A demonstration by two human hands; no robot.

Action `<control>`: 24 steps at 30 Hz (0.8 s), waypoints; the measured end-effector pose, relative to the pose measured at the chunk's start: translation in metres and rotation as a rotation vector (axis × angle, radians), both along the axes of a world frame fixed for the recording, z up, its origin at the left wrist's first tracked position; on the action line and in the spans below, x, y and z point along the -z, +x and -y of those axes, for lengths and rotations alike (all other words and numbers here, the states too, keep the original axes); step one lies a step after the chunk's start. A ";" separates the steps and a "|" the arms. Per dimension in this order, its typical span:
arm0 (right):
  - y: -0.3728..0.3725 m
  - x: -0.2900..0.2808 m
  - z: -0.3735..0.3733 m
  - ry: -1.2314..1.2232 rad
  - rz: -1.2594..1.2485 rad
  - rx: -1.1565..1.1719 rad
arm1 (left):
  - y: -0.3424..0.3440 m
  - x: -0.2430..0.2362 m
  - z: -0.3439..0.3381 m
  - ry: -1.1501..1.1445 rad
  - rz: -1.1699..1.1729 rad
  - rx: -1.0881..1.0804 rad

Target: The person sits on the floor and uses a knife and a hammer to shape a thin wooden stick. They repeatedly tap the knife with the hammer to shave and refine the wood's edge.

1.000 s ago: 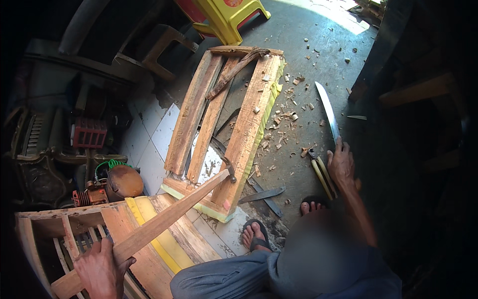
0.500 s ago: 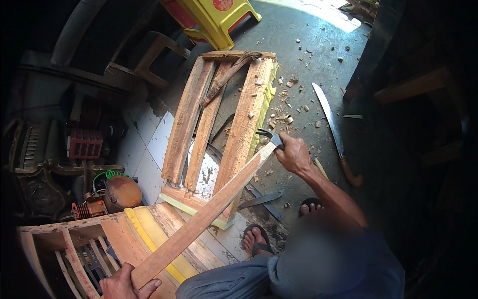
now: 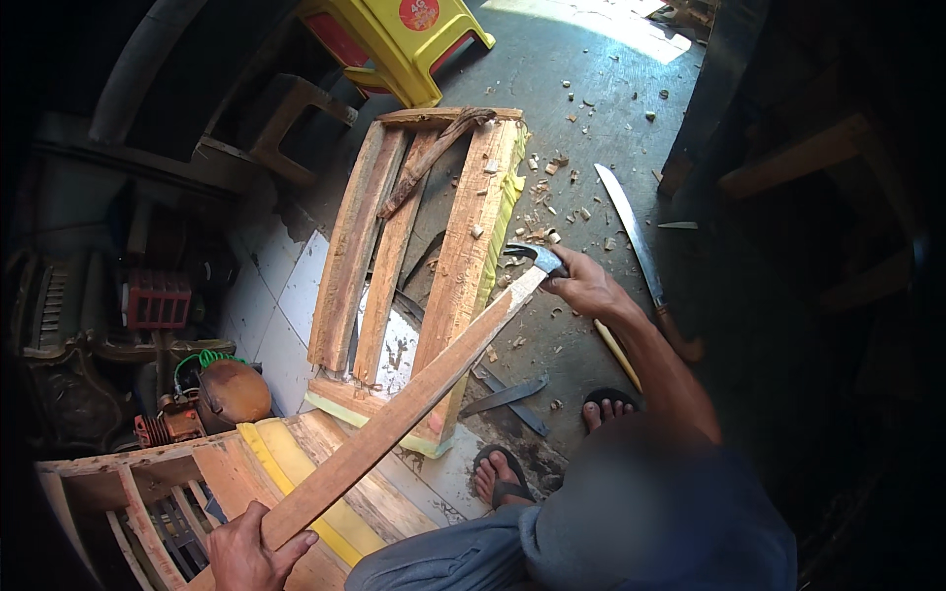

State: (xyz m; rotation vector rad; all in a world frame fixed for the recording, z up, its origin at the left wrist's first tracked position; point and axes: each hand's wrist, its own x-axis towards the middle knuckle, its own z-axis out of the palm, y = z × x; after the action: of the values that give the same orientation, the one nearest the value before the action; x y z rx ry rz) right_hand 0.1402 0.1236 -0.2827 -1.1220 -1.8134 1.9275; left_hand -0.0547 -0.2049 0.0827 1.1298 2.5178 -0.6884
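My left hand [image 3: 246, 552] is closed around the near end of a long wooden strip [image 3: 399, 406], which slants up and to the right. At the strip's pale, cut far end my right hand [image 3: 587, 286] grips a claw hammer [image 3: 540, 259] close to its head. The claw points left, and the head meets the tip of the strip. A pale stick [image 3: 618, 355], apparently the hammer's handle, shows below my right wrist. Under the strip lies a slatted wooden frame [image 3: 478, 231] with yellow cloth along its right side and a rough branch across its far end.
A machete [image 3: 633, 231] and scattered wood shavings lie on the floor to the right. Dark flat blades [image 3: 505, 394] rest near my foot. A foam-padded wooden frame [image 3: 236, 463] stands at lower left, beside a small compressor [image 3: 232, 389]. A yellow stool [image 3: 419, 49] is at the back.
The hammer has turned in my right hand, showing more of its head and claw, and its handle shows longer below the wrist. The whole view has shifted slightly. My left hand still holds the strip.
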 end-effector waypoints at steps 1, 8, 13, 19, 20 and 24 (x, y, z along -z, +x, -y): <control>-0.007 0.000 0.009 0.022 0.063 0.237 | 0.002 0.002 -0.001 -0.004 -0.018 -0.003; -0.017 0.012 0.001 0.065 -0.058 0.347 | -0.003 0.010 0.003 0.096 -0.070 0.100; 0.001 -0.004 -0.008 -0.098 0.010 -0.169 | -0.023 0.000 0.026 0.030 0.053 0.062; -0.018 0.015 0.022 0.030 -0.062 0.160 | -0.034 -0.007 0.019 0.111 -0.124 0.237; -0.012 0.021 0.022 0.086 -0.074 0.118 | -0.033 -0.006 0.017 0.082 -0.082 0.233; 0.034 0.034 0.060 0.322 0.317 0.143 | -0.021 -0.001 0.004 -0.075 0.062 -0.017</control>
State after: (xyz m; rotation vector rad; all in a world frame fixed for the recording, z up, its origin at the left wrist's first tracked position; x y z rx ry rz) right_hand 0.1739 0.0641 -0.3166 -1.4543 -2.0432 1.3756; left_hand -0.0759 -0.2092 0.0840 1.0855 2.4259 -0.7259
